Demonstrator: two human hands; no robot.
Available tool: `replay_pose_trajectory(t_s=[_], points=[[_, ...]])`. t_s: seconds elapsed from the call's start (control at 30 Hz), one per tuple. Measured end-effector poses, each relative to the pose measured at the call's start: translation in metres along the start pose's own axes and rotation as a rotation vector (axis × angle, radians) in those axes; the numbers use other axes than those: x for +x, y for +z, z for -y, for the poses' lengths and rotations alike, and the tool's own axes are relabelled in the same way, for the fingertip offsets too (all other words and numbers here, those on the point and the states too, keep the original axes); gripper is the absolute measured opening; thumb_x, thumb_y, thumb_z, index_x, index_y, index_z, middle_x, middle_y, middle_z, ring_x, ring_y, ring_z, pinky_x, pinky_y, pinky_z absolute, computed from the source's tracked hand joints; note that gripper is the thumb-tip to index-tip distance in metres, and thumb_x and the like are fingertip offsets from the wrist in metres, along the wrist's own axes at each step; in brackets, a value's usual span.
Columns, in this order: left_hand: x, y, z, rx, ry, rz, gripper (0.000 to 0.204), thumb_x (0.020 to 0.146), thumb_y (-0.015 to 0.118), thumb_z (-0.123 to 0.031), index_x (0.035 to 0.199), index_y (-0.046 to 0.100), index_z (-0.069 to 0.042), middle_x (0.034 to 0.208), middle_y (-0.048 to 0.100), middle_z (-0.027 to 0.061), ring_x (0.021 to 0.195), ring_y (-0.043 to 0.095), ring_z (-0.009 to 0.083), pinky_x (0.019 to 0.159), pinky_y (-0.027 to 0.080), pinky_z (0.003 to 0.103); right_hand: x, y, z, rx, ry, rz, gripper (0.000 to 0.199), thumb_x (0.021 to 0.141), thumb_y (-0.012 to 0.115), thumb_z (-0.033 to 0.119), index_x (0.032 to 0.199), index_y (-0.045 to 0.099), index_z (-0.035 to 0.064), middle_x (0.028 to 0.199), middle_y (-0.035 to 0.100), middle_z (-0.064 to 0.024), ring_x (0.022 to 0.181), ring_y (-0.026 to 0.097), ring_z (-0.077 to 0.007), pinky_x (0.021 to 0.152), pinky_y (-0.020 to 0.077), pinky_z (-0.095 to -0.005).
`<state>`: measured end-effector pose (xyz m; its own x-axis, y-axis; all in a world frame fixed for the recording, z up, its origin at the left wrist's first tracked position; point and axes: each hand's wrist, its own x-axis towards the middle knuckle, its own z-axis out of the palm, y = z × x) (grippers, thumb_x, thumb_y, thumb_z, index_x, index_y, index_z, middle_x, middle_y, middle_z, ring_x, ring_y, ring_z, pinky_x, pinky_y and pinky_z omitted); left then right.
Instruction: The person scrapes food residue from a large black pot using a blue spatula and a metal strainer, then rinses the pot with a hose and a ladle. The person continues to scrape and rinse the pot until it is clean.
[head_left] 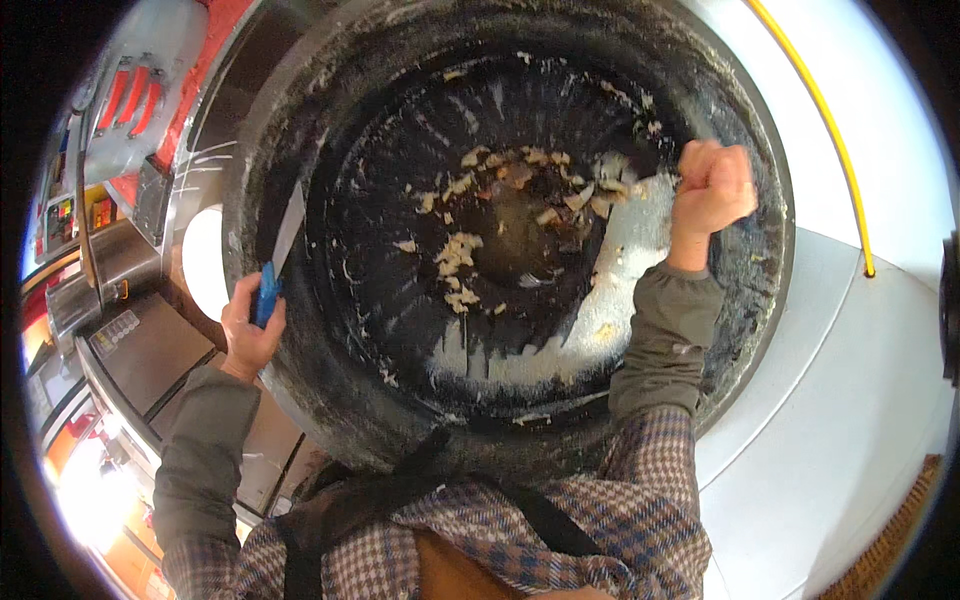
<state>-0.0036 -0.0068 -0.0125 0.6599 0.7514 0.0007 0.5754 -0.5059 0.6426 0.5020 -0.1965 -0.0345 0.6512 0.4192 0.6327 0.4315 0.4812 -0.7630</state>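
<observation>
Matt, crusted, perhaps iron pan [330, 330]

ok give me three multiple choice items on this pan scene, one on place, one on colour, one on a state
1. Where do the food scraps lie?
A. near the middle of the pan
B. on the counter
C. on the rim

2. What colour is the knife handle?
A. red
B. blue
C. black

3. How is the right hand?
A. flat open
B. closed in a fist
C. out of view

Answers:
1 A, the pale bits sit around the pan's centre.
2 B, blue shows in the left hand.
3 B, its fingers are curled tight over the pan's right side.
</observation>
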Motion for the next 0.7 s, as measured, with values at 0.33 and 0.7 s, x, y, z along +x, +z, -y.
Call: replay_pose_trajectory(t_s=[0.33, 0.7], points=[[0.000, -0.002, -0.002, 0.060, -0.025, 0.029, 0.033, 0.081, 0.067, -0.007, 0.112, 0.056, -0.002, 0.079, 0.058, 0.0086, 0.067, 0.055, 0.0148, 0.064, 0.047, 0.029, 0.013, 0.005, 0.008, -0.164, -0.224, -0.083, 0.037, 0.092, 0.047, 0.012, 0.057, 0.041, 0.0022, 0.052, 0.036, -0.0030, 0.044, 0.031, -0.0100, 0.040, 0.0231, -0.0260], [0.002, 0.001, -0.001, 0.044, -0.039, 0.021, 0.033, 0.082, 0.068, -0.009, 0.111, 0.055, -0.002, 0.076, 0.056, 0.0077, 0.065, 0.053, 0.0143, 0.063, 0.046, 0.028, 0.003, -0.002, -0.012, -0.177, -0.280, -0.056, 0.035, 0.092, 0.045, 0.007, 0.057, 0.038, 0.0041, 0.050, 0.032, -0.0023, 0.042, 0.029, -0.0111, 0.039, 0.0236, -0.0279]])
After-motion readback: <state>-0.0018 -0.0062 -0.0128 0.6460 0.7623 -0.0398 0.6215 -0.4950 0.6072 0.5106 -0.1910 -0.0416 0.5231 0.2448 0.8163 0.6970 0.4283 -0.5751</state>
